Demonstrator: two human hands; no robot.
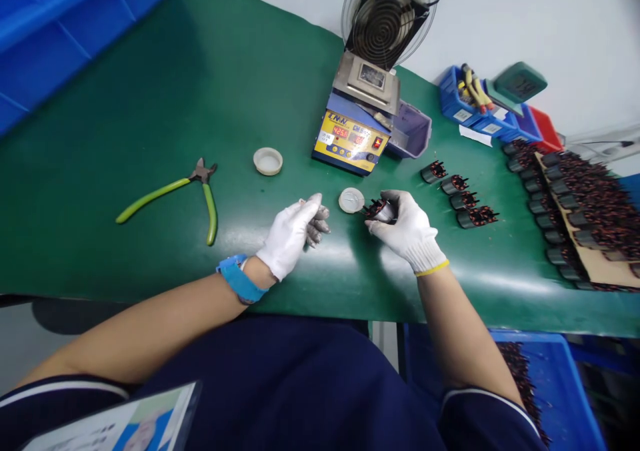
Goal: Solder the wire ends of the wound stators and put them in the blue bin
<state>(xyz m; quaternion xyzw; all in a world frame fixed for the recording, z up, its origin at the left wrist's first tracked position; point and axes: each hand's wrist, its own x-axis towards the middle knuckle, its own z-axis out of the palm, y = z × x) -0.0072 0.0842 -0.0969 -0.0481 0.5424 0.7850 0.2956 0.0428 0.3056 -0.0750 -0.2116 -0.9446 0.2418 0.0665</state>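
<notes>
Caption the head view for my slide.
White-gloved right hand holds a grey cylindrical metal part beside a small round white dish.

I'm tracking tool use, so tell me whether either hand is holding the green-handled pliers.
No: the pliers lie on the green table, apart from the left hand and right hand.

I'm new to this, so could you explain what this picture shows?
This is a person at work, not a robot, filmed by a camera worn on their head, looking forward and down. Their gloved right hand holds a metal cylinder with dark prongs beside a small white dish. Their gloved left hand is partly curled; I can't tell if it holds anything. On the green table are pliers, another dish, a yellow-fronted machine and more cylinders.
</notes>
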